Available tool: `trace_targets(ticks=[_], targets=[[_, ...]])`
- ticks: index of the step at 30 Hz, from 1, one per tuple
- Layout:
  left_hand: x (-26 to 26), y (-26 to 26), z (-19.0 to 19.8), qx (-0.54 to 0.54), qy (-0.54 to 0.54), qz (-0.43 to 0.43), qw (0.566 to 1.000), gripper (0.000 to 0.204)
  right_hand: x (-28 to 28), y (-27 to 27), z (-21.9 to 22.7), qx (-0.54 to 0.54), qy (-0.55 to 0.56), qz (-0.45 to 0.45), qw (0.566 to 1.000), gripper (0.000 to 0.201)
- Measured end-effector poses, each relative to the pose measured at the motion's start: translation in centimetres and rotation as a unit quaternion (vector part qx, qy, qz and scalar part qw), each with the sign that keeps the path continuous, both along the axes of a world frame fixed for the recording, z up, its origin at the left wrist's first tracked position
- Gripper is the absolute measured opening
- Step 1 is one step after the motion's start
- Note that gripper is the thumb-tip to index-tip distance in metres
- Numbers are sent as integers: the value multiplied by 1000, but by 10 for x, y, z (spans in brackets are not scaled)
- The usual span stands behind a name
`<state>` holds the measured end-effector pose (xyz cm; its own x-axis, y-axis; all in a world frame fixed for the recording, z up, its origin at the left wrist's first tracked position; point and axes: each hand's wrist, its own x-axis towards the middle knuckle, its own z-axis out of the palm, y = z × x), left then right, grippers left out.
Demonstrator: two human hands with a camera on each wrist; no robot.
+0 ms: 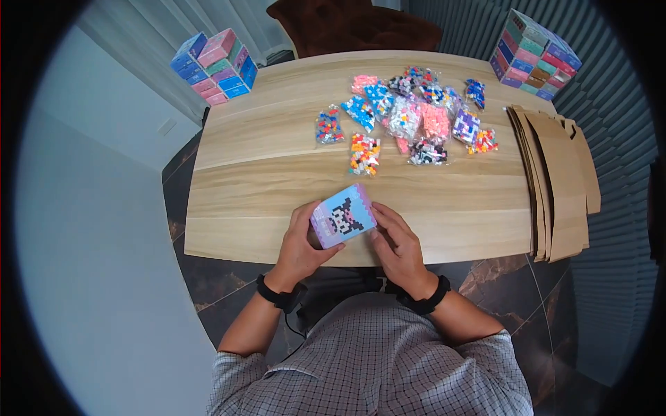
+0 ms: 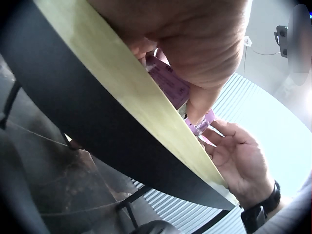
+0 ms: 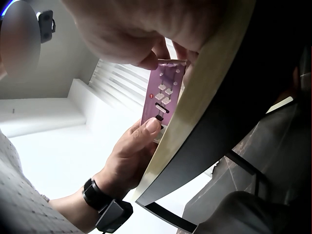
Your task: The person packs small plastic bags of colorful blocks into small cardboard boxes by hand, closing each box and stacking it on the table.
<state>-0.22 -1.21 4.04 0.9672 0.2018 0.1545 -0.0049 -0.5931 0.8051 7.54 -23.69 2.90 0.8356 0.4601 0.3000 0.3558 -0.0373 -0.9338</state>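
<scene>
A small cardboard box (image 1: 343, 216) in light blue and lilac, with a pixel-style black and white animal on its face, is held over the table's near edge. My left hand (image 1: 303, 244) grips its left end, thumb along the near side. At the right end, my right hand (image 1: 397, 244) pinches the box edge between thumb and fingers. The right wrist view shows the purple side of the box (image 3: 165, 92), printed with small brick drawings, under the left thumb (image 3: 152, 126). In the left wrist view, a purple end part (image 2: 202, 124) shows beside the right fingers.
Several clear bags of colourful small bricks (image 1: 404, 118) lie farther back on the wooden table (image 1: 257, 166). Stacked small boxes stand at the back left (image 1: 220, 68) and back right (image 1: 534, 55). Flattened brown paper bags (image 1: 558, 184) lie along the right edge. A brown chair (image 1: 354, 28) stands behind.
</scene>
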Motion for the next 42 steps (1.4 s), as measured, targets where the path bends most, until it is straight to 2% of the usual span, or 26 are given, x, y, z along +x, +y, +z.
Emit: trace_targets(ticks=[3, 4, 5, 6, 8, 11, 13, 16, 17, 20, 23, 26, 30, 34, 42], targets=[[1, 2, 3, 20, 3, -14, 1000, 95, 0, -4, 3, -23, -13, -5, 1000, 43], [2, 4, 2, -5, 6, -8, 1000, 95, 0, -7, 5, -32, -17, -7, 999, 44], [3, 6, 1, -30, 9, -2, 999, 95, 3, -11, 6, -50, -92, -26, 994, 45], [4, 11, 0, -56, 11, 2, 998, 96, 5, -16, 5, -67, -116, -43, 990, 45], [12, 27, 3, -5, -36, 36, 999, 94, 8, -29, 2, -103, -161, -85, 978, 45], [39, 58, 23, 38, -114, 108, 987, 88, 6, -46, 4, -101, -90, -113, 984, 44], [63, 89, 44, 70, -140, 150, 976, 86, 5, -49, -4, -95, -90, -113, 985, 43], [114, 152, 60, 88, -189, 200, 957, 82, 6, -41, 3, -90, -86, -106, 987, 40], [122, 148, 95, 207, -169, 244, 932, 87, 6, -40, 2, -94, -96, -103, 986, 40], [167, 192, 123, 212, -165, 299, 916, 86, 8, -37, -2, -107, -107, -104, 983, 36], [209, 229, 140, 289, -173, 343, 877, 86, 7, -36, 4, -108, -104, -100, 984, 32], [239, 248, 159, 309, -146, 362, 867, 86, 9, -36, -1, -116, -148, -98, 977, 30], [268, 254, 183, 389, -109, 412, 817, 77, 10, -35, 1, -114, -160, -97, 976, 26], [291, 273, 180, 446, -90, 452, 767, 70, 11, -28, 18, -118, -134, -97, 979, 20], [309, 295, 165, 473, -64, 473, 741, 65, 15, -28, 21, -115, -116, -80, 983, 18]])
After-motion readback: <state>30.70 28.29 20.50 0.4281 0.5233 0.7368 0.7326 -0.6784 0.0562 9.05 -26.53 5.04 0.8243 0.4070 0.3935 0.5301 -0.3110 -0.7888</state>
